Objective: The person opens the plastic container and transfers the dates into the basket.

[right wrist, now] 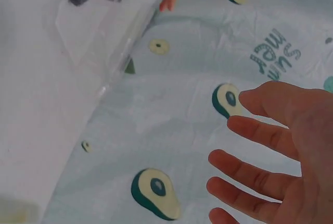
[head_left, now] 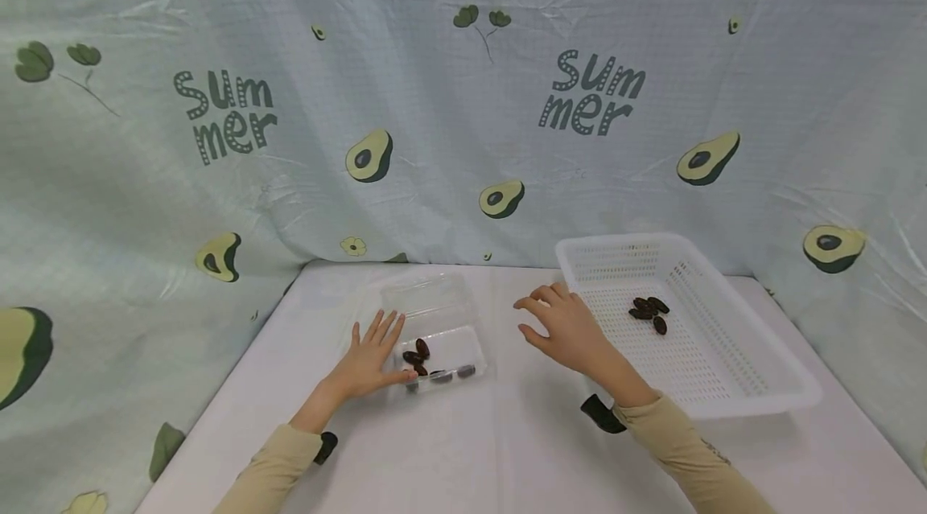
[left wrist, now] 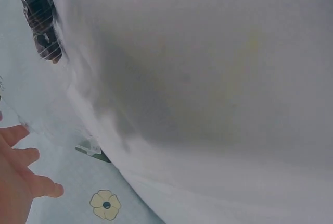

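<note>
A clear plastic clamshell box (head_left: 456,339) sits on the white table with its lid (head_left: 427,297) folded back. Several dark brown dates (head_left: 422,348) lie in its tray, mostly at the left and along the front. My left hand (head_left: 369,361) is at the box's left side, fingers spread, thumb overlapping the front left corner. Between box and basket hovers my right hand (head_left: 568,329), its fingers loosely bent and holding nothing. In the right wrist view the same hand (right wrist: 291,146) shows parted fingers and an empty palm.
At the right stands a white perforated plastic basket (head_left: 746,321), with several dates (head_left: 659,325) inside toward the back. The white table (head_left: 427,458) meets a hanging curtain (head_left: 434,96) printed with avocados and lettering at the back and sides.
</note>
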